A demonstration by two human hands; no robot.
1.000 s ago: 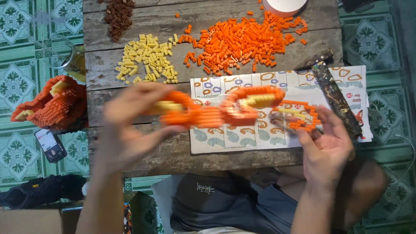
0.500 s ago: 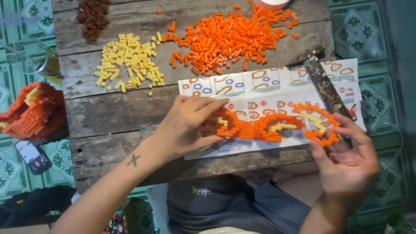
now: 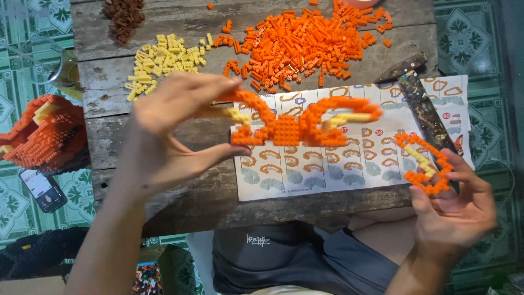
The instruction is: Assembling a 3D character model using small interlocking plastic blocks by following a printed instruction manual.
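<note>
— So, what do the hands have hold of?

— The left hand (image 3: 164, 128) pinches one end of a wide orange-and-yellow brick layer (image 3: 297, 123) between thumb and fingers, lifted above the instruction sheet (image 3: 333, 175). The right hand (image 3: 456, 205), half curled, grips a smaller orange brick ring (image 3: 424, 163) with a yellow strip, at the sheet's right edge.

— And around the sheet?

— Beyond its far edge lies a pile of loose orange bricks (image 3: 305, 43) on the wooden counter (image 3: 191, 202); left of that pile, yellow bricks (image 3: 158, 60) and a small brown heap (image 3: 124, 16). A dark, worn tool (image 3: 423, 109) lies across the sheet's right part. Well left of it, off the counter, sit a finished orange brick block (image 3: 41, 134) and a phone (image 3: 42, 188).
</note>
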